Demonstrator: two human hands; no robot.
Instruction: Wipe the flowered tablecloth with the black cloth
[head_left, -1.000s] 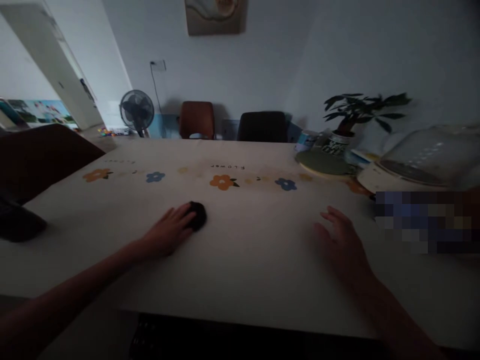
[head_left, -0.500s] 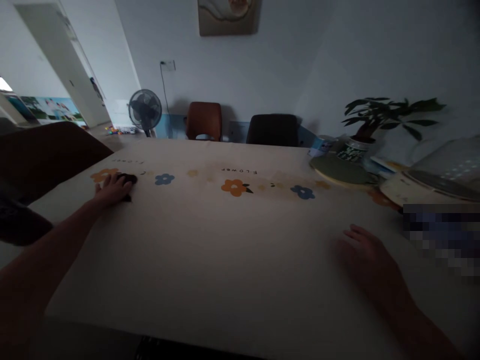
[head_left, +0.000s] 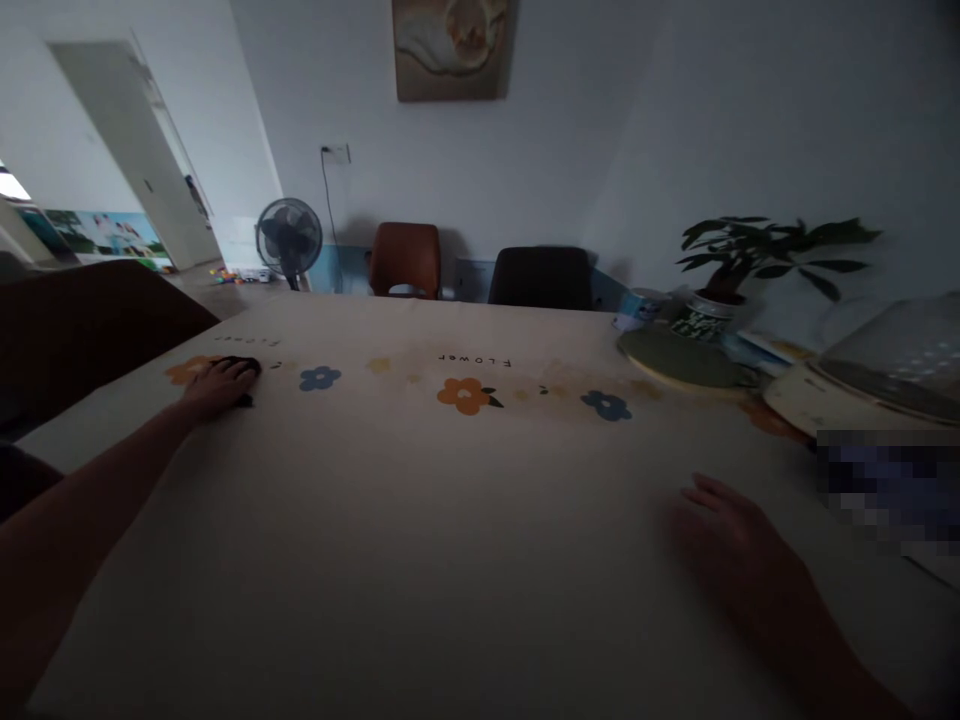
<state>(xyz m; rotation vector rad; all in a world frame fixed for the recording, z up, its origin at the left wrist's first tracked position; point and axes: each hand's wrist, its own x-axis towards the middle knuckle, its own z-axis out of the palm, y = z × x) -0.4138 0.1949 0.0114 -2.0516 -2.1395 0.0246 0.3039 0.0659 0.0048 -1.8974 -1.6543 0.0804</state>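
Observation:
My left hand (head_left: 216,388) reaches far across to the left side of the table. Its fingers are bent over a small black object (head_left: 251,366), pressed against the cloth; most of that object is hidden under the palm, so its kind does not show. My right hand (head_left: 724,530) is over the right part of the table with nothing in it, thumb and fingers loosely apart and a little blurred. Beneath both hands lies a pale tablecloth (head_left: 420,520) printed with orange and blue flowers and the word "Flower".
At the right stand a potted plant (head_left: 705,315), a round green mat (head_left: 679,360) and a white appliance with a clear lid (head_left: 885,350). Beyond the table are a brown chair (head_left: 406,258), a dark chair (head_left: 541,276) and a fan (head_left: 289,238). Another chair (head_left: 105,315) is at the left.
The view has tilted up a little, so the scene sits lower. My left hand, on the black object, appears slightly farther left. My right hand has barely moved.

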